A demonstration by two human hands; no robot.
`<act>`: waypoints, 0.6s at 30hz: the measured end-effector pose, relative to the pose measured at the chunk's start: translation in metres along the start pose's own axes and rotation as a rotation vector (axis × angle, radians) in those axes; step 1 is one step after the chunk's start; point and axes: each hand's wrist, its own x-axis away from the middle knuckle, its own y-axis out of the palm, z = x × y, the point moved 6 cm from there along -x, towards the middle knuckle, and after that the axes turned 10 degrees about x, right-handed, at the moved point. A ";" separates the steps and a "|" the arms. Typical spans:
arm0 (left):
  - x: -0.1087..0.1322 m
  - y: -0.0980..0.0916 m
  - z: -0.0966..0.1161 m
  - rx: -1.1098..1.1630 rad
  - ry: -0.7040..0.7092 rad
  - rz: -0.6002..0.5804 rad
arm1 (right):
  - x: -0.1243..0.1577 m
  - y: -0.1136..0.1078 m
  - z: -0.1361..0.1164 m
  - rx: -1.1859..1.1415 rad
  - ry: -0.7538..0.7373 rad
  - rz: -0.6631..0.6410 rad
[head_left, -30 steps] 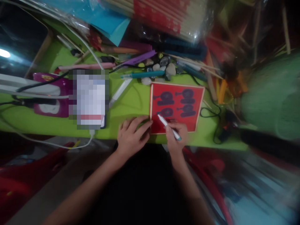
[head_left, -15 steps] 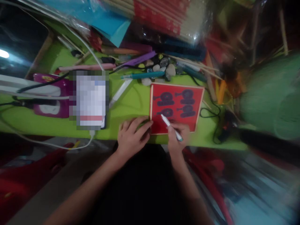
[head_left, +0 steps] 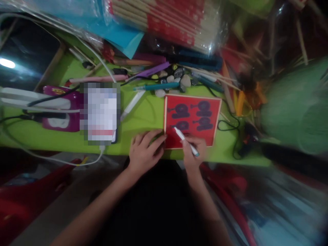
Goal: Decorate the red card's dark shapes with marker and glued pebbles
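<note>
A red card [head_left: 197,138] with a pale border lies on the green tabletop [head_left: 143,123]. Several dark shapes are drawn on it, in two columns. My right hand [head_left: 195,147] is closed round a white marker pen [head_left: 183,136], its tip at the lower left drawing. My left hand [head_left: 146,147] rests palm down at the table's front edge, fingers spread. Its thumb and forefinger touch or nearly touch the card's left edge. Whether the pen tip presses on the card I cannot tell.
Left of my hands lies a blurred-out phone [head_left: 101,112] with a white cable, beside a purple box [head_left: 61,121]. Behind the card are pebbles [head_left: 184,81], a teal pen [head_left: 159,86] and bundled sticks [head_left: 164,20]. A green rounded container [head_left: 294,106] stands right.
The pen tip has shifted slightly left and down along the lower left drawing. The whole view has moved a little. My left hand keeps its place by the card.
</note>
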 end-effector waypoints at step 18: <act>0.000 0.000 0.001 0.003 0.014 0.004 | -0.011 0.007 -0.015 0.076 -0.113 -0.157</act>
